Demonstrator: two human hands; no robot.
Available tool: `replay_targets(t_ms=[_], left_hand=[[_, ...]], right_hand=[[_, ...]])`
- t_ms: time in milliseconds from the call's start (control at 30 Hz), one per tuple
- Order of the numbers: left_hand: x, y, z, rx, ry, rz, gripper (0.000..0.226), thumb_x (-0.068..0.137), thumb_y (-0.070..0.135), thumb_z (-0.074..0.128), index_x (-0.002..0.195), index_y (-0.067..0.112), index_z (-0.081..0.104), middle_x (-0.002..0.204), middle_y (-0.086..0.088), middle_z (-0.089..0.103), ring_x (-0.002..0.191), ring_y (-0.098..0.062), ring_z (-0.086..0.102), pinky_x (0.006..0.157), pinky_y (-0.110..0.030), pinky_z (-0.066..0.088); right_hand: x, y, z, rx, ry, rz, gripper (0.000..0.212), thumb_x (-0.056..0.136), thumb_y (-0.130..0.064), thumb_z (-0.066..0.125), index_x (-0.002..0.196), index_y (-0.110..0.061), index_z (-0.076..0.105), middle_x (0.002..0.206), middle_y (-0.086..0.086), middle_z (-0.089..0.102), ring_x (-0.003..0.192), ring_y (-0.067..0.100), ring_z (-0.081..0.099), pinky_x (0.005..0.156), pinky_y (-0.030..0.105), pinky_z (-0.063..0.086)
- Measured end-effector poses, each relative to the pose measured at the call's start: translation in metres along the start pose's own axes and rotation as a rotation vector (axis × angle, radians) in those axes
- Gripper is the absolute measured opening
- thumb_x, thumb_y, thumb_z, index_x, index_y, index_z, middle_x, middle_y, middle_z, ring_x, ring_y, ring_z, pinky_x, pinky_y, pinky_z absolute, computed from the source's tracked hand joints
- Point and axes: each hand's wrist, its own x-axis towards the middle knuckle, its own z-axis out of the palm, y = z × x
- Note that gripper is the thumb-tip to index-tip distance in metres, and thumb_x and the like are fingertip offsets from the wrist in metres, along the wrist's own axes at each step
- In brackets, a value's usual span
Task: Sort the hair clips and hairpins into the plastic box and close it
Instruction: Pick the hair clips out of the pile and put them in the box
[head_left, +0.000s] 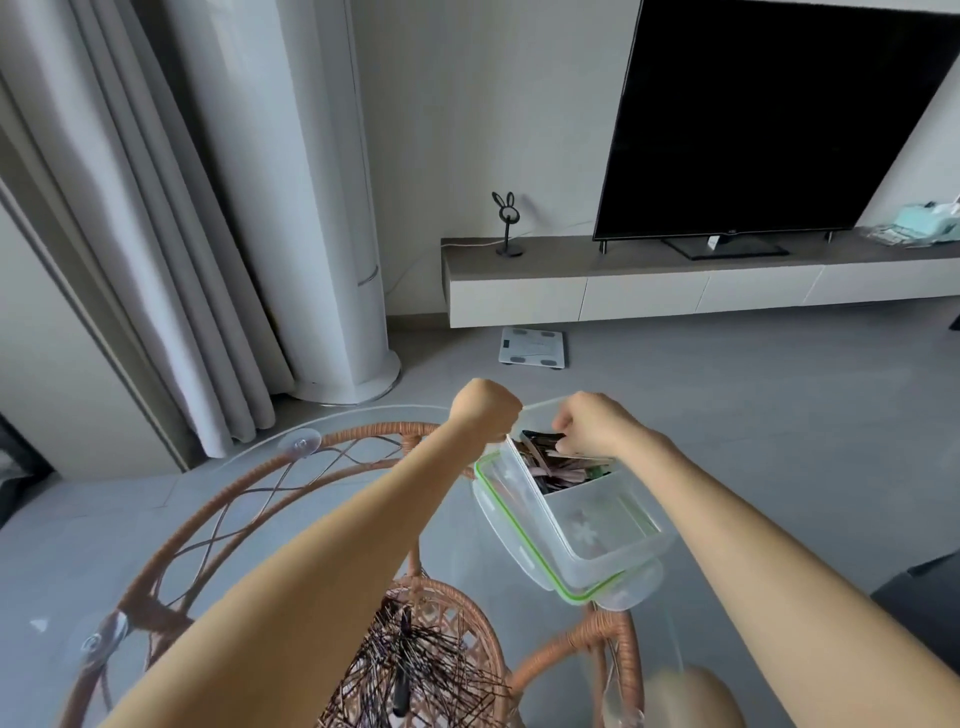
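Observation:
A clear plastic box (597, 525) with two compartments stands on its green-rimmed lid (519, 540) on the glass table. Brown and black hair clips (550, 465) fill the far compartment; the near one holds nothing. My left hand (483, 408) is closed on the box's far left corner. My right hand (592, 423) reaches into the far compartment, fingers pinched on a brown hair clip. A heap of thin dark hairpins (415, 670) lies on the glass close to me, under my left forearm.
The round glass table top (249, 499) rests on a woven rattan frame (208, 525) with suction cups. Beyond lie grey floor, a bathroom scale (532, 347), curtains at left, a white column, and a TV (769, 119) on a low cabinet.

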Motion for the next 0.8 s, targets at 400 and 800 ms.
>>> replay_targets(t_ms=[400,800], left_hand=[[-0.100,-0.118,-0.101,0.742,-0.038,-0.095,0.029,0.091,0.026,0.052,0.112,0.011,0.065,0.114,-0.007,0.065,0.100,-0.025,0.063,0.084,-0.031,0.050],[-0.169,-0.187,-0.081,0.627,0.001,-0.231,0.041,0.075,0.046,0.069,0.076,0.009,0.052,0.076,-0.009,0.062,0.064,-0.022,0.050,0.056,-0.028,0.042]], right_hand=[[-0.082,-0.090,0.058,0.190,-0.037,-0.333,0.023,0.080,-0.026,0.067,0.096,-0.010,0.070,0.100,0.007,0.071,0.092,0.022,0.064,0.084,0.032,0.050],[-0.087,-0.182,0.137,0.093,-0.171,-0.191,0.033,0.079,-0.033,0.065,0.063,-0.009,0.049,0.065,0.005,0.053,0.072,0.027,0.055,0.054,0.026,0.036]])
